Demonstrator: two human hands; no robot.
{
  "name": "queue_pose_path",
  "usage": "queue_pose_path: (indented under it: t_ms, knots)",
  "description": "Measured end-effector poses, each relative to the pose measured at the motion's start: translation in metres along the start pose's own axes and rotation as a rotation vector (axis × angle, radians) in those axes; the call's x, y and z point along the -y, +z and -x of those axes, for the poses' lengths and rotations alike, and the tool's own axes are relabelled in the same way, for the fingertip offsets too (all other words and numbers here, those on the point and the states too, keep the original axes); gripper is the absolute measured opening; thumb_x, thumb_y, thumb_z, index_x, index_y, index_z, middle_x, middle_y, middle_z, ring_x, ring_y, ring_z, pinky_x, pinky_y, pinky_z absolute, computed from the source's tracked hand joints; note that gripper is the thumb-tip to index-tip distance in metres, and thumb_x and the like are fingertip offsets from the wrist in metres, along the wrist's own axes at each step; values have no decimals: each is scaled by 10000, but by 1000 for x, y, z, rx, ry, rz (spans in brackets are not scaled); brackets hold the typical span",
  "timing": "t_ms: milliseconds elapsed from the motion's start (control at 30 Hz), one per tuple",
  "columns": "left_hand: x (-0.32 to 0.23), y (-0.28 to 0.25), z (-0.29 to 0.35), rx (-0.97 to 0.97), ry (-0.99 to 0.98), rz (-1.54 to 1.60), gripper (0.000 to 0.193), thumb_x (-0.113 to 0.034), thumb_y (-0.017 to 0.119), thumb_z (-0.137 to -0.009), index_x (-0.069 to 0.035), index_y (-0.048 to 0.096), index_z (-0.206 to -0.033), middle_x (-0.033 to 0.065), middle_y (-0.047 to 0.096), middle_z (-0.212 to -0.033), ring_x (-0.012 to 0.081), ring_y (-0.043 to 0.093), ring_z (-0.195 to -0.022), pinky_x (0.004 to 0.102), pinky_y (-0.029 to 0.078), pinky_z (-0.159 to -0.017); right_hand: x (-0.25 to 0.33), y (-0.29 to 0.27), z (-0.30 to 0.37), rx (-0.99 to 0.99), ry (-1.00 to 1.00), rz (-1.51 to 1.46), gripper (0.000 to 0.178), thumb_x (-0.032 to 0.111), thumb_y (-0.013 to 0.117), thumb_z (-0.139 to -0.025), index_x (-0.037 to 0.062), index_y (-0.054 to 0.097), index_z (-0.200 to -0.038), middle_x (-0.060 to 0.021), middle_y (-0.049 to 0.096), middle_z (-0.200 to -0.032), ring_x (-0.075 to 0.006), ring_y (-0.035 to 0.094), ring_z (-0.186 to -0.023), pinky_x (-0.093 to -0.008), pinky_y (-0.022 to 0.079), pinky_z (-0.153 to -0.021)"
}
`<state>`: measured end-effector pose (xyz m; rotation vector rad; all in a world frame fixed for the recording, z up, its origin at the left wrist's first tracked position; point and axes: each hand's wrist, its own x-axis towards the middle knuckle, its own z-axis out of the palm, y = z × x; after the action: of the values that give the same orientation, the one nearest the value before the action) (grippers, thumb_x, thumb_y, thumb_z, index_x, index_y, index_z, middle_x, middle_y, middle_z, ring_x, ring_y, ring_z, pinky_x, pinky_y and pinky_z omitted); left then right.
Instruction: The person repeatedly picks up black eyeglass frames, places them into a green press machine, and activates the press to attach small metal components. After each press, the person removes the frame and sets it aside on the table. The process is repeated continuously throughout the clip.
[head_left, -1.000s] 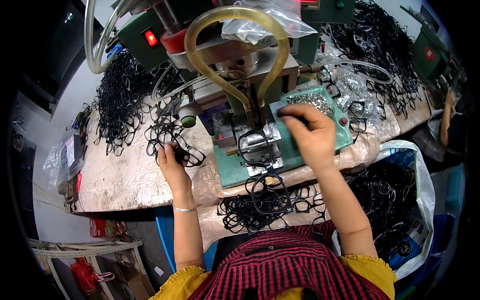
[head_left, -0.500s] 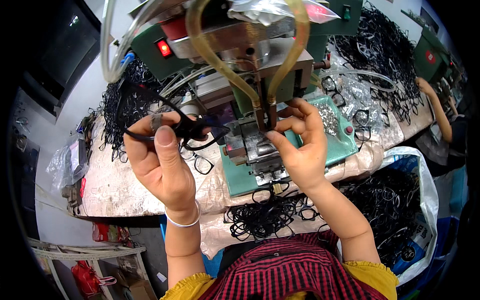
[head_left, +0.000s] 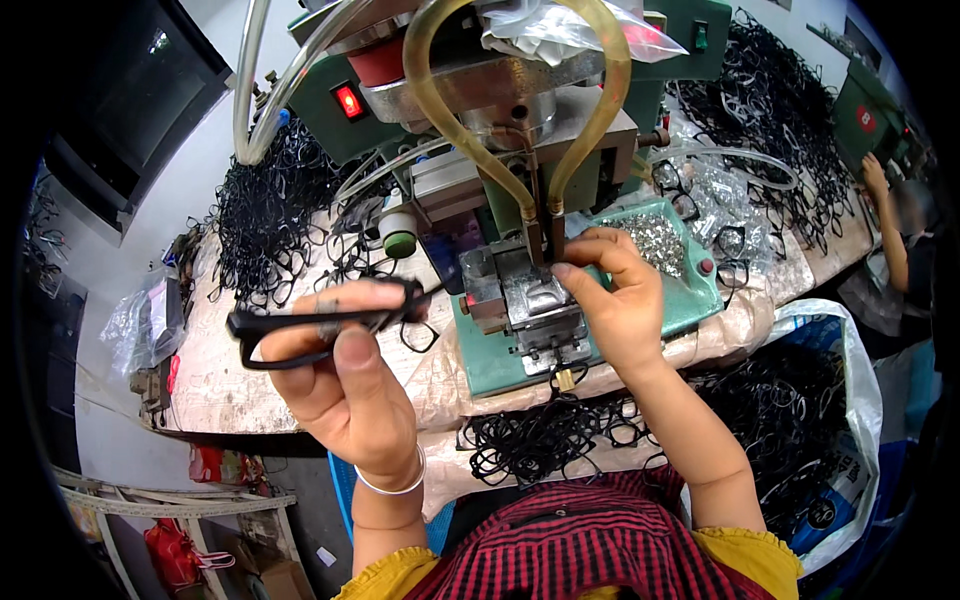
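Note:
My left hand (head_left: 350, 405) pinches a black plastic eyeglass frame (head_left: 280, 323) between thumb and fingers, left of a bench machine. The frame is turned nearly edge-on, its far end close to the machine's metal fixture (head_left: 540, 300). Two upright copper-coloured electrodes (head_left: 557, 237), fed by yellowish hoses (head_left: 428, 85), come down over that fixture. At its right side sits my right hand (head_left: 630, 310), thumb and fingertips brought together beside the electrodes. Whatever is between those fingertips is too small or hidden to make out.
A green tray (head_left: 690, 308) with small shiny metal parts lies right of the fixture. Black frames heap up at the back left (head_left: 255, 215), back right (head_left: 755, 120) and the bench's front edge (head_left: 530, 435). A white sack (head_left: 862, 400) holds more. Another person's arm (head_left: 893, 235) shows far right.
My left hand has turned the eyeglass frame from facing me to nearly edge-on and lowered it slightly. The right hand stays by the fixture, its fingers drawn closer together. The view has shifted slightly.

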<state>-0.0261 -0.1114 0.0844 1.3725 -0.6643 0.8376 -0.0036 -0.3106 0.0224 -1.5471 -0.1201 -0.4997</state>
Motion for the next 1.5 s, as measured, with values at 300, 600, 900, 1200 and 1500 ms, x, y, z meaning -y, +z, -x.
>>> queue_pose_path:
  t_ms: [300, 600, 900, 1200, 1500]
  knots:
    - [8, 9, -15, -79, -103, 26, 141, -57, 595, -967, 6, 501, -1051, 130, 622, -937, 257, 680, -848, 370, 589, -767, 28, 3, 13, -18, 231, -403, 554, -40, 659, -839, -31, 441, -1348, -126, 658, -1097, -175, 575, -1138, -335, 411, -1022]
    - [22, 21, 38, 715, 232, -390, 162, -103, 767, -748, -118, 740, -907, 38, 728, -1050, 266, 669, -851, 479, 514, -890, -55, -107, -12, -394, -142, 269, 425, -20, 610, -871, 5, 550, -1291, -144, 618, -1247, -220, 585, -1155, -344, 444, -1005]
    - [17, 13, 45, 723, 133, -429, 249, -116, 782, -717, -119, 744, -964, 38, 722, -1107, 232, 642, -835, 480, 504, -952, -73, -100, 10, -98, -101, 1169, 104, 123, 716, -750, 53, 688, -822, -130, 636, -880, -353, 604, -896, -446, 475, -822]
    - [56, -74, 52, 352, -160, -1185, 374, 75, 611, -782, -95, 694, -1104, 128, 621, -1270, 342, 556, -1006, 407, 436, -912, -71, -111, 18, -160, 33, 738, 100, 57, 655, -803, 20, 674, -893, -118, 690, -874, -229, 652, -800, -332, 503, -769]
    - [154, -159, 25, 282, 42, -1172, 109, -117, 700, -769, -52, 713, -855, 157, 654, -1213, 355, 585, -973, 442, 456, -912, -72, -92, 14, -134, 55, 533, 153, 26, 667, -851, -6, 709, -994, -96, 715, -945, -190, 668, -883, -292, 503, -840]
